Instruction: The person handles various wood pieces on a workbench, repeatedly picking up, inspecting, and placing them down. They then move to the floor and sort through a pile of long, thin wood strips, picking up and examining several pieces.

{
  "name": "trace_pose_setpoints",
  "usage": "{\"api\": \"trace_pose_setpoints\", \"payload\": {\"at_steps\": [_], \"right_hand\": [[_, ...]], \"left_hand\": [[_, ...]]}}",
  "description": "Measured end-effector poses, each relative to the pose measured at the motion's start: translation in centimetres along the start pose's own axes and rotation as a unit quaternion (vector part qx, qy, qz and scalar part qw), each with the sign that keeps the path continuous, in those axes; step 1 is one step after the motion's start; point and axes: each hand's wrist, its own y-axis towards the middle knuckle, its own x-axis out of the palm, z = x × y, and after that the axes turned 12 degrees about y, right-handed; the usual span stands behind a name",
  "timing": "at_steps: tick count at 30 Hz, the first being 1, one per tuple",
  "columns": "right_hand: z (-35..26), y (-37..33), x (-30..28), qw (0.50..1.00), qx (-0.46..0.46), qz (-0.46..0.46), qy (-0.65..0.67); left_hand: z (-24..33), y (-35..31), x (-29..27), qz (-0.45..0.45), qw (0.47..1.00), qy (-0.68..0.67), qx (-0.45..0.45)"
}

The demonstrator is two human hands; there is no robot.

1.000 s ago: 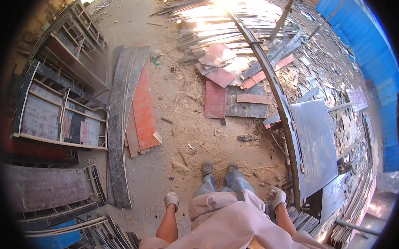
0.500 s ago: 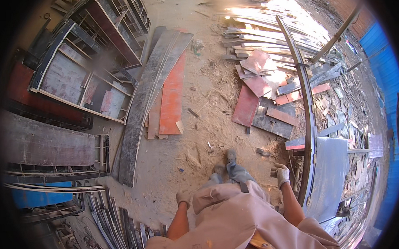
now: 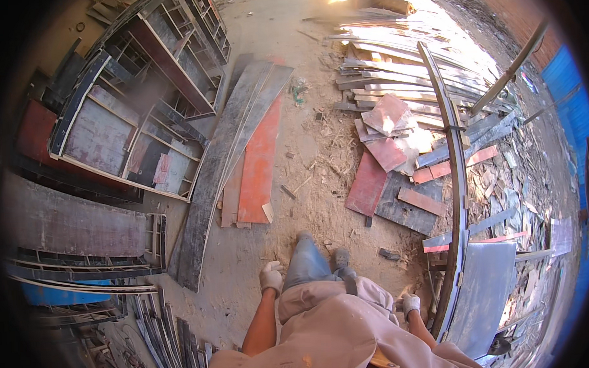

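Observation:
My left hand [image 3: 270, 277], in a pale work glove, hangs beside my left thigh with its fingers loosely apart and nothing visible in them. On the other side, my right hand [image 3: 411, 303], gloved too, is low beside my hip, close to a long dark beam [image 3: 458, 178]. Its fingers are partly seen and look loosely spread, with no held thing visible. Ahead on the dusty ground lie long grey boards [image 3: 231, 147] and an orange-red board [image 3: 260, 169]. Red panel pieces [image 3: 367, 189] rest ahead on the right, with a dark panel [image 3: 409, 203] partly under them.
Framed panels [image 3: 111, 135] are stacked along the left, with narrow strips [image 3: 160, 331] near my left side. Long wood strips [image 3: 394, 77] and scattered scraps cover the right, by a grey sheet [image 3: 483, 294] and blue fence [image 3: 567, 109]. A small dark offcut [image 3: 389, 254] lies near my feet.
My legs have changed stride, the left foot now ahead of the right. My left hand has swung forward, my right hand back. The boards ahead appear lower in view.

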Motion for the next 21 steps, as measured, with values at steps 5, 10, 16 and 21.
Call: {"api": "trace_pose_setpoints", "payload": {"at_steps": [5, 10, 16, 21], "right_hand": [[-7.0, -2.2, 4.7, 0.998, -0.061, 0.019, 0.030], [-12.9, -5.4, 11.8, 0.993, -0.106, 0.043, 0.034], [-13.6, -9.8, 18.2, 0.993, -0.089, 0.066, 0.037], [-11.8, -12.2, 21.1, 0.993, -0.064, 0.078, 0.063]], "left_hand": [[4.0, 4.1, 0.3, -0.026, 0.994, 0.081, -0.073], [0.2, 11.2, -1.9, -0.068, 0.881, 0.458, 0.097], [8.1, 14.0, -4.8, -0.226, 0.936, 0.261, -0.069], [9.7, 21.1, -7.7, -0.198, 0.972, 0.075, -0.106]]}}
